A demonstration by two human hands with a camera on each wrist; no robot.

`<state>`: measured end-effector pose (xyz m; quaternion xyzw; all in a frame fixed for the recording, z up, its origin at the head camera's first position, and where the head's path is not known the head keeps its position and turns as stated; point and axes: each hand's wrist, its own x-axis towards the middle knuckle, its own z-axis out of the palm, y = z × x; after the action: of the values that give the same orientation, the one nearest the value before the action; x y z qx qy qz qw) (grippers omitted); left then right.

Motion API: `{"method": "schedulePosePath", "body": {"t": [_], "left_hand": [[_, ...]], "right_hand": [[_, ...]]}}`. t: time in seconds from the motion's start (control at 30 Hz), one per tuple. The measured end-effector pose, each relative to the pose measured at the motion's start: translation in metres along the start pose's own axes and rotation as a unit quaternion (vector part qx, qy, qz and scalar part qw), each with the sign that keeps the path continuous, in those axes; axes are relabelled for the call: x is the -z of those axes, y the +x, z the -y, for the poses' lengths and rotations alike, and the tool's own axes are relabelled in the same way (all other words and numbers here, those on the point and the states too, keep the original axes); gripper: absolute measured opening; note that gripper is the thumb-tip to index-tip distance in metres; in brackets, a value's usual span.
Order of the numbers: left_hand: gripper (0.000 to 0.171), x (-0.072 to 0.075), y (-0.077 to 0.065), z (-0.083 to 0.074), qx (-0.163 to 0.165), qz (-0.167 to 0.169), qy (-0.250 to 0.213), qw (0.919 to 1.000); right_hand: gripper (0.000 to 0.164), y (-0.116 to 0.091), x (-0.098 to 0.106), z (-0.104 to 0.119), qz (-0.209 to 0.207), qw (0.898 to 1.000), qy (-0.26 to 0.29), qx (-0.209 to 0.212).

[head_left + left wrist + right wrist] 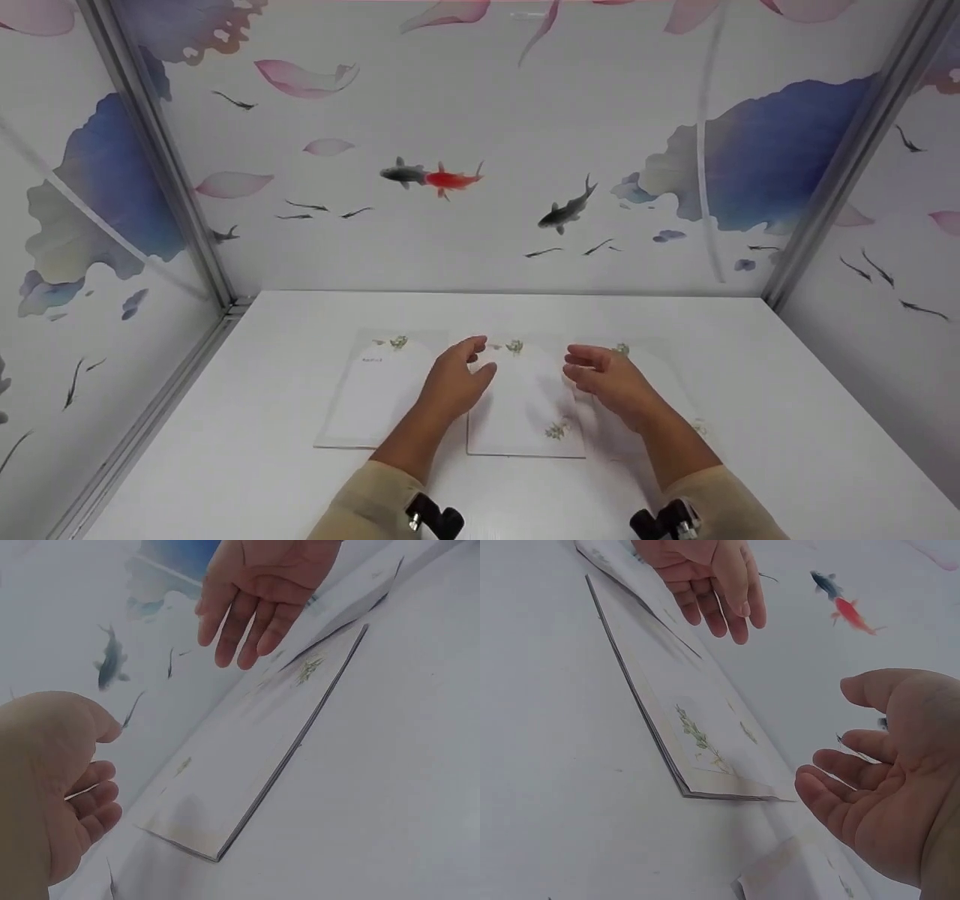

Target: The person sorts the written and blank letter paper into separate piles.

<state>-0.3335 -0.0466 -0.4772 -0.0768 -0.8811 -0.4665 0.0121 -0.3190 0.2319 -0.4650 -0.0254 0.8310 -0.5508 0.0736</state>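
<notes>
Three thin white notepads or paper stacks with printed green sprigs lie side by side on the white table: a left one [360, 405], a middle one [517, 409] and a right one [664, 367]. My left hand [456, 381] hovers by the middle pad's left edge, fingers relaxed and holding nothing. Opposite it, my right hand [616, 381] hangs between the middle and right pads, also holding nothing, and hides part of the right one. In the left wrist view, both hands appear apart from the middle pad [240, 757]. The right wrist view shows its layered edge and a sprig.
White panels printed with fish, petals and blue leaves enclose the table [225, 465] at the back and sides. Metal posts [161, 157] stand at the corners. Black wrist mounts [435, 517] sit on both sleeves.
</notes>
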Motion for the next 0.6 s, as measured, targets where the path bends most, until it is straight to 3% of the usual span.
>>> {"method": "schedulePosePath", "body": {"t": [0.13, 0.33, 0.47, 0.6], "left_hand": [[0.074, 0.003, -0.001, 0.005, -0.011, 0.071, 0.045, 0.9964], [0.093, 0.006, -0.007, 0.009, -0.033, 0.182, 0.136, 0.9732], [0.094, 0.005, -0.012, 0.007, -0.035, 0.215, 0.196, 0.9561], [0.094, 0.004, -0.015, 0.004, -0.027, 0.219, 0.236, 0.9463]], "right_hand": [[0.069, -0.001, -0.001, -0.003, 0.008, 0.994, -0.105, 0.025], [0.084, -0.003, -0.009, -0.007, 0.067, 0.971, -0.227, 0.036], [0.086, -0.004, -0.014, -0.007, 0.088, 0.953, -0.288, 0.024], [0.082, -0.005, -0.016, -0.007, 0.093, 0.947, -0.307, 0.016]]}}
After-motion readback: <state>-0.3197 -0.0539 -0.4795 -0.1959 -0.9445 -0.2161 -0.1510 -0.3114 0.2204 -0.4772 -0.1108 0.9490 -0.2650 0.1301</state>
